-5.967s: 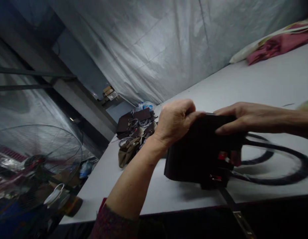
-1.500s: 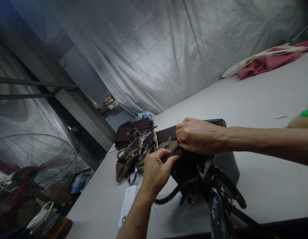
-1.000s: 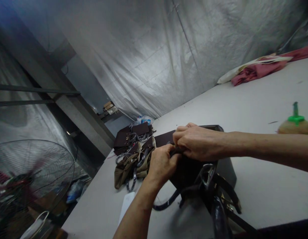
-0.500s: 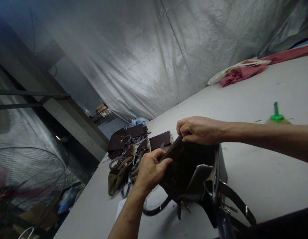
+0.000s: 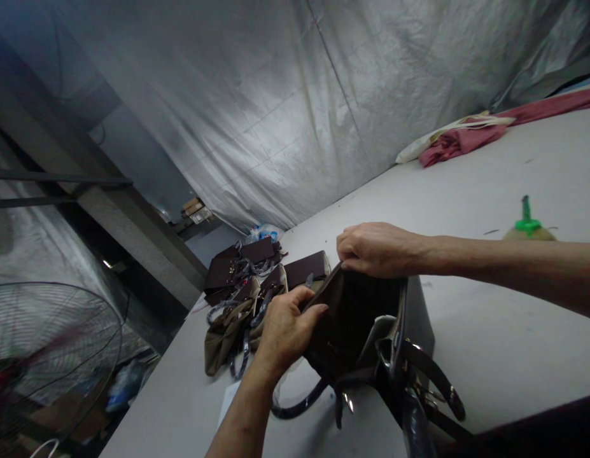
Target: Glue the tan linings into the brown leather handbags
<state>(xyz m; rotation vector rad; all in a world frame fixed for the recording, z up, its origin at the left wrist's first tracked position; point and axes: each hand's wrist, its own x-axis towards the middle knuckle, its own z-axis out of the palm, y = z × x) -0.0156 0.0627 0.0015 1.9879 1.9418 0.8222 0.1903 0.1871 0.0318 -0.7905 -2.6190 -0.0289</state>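
A dark brown handbag [image 5: 421,318] stands on the white table with its mouth open toward me. My left hand [image 5: 289,324] pinches the near-left part of its rim between thumb and fingers. Farther along the same rim, my right hand [image 5: 371,249] grips the edge with its fingers curled over. Inside the bag a pale flap or card [image 5: 378,334] shows against the dark lining. Straps with metal buckles [image 5: 431,394] hang at the bag's right side, and a wrapped handle [image 5: 302,406] loops out below my left hand.
Several brown bags and olive cloth pieces [image 5: 225,337] lie at the table's left end. A bottle with a green nozzle [image 5: 528,229] is beyond my right forearm. Red fabric [image 5: 459,143] lies at the back right. A caged fan [image 5: 51,362] stands left of the table [image 5: 165,388].
The bag's right side and straps have shifted slightly left, and its mouth looks narrower. Both hands keep their hold on the rim.
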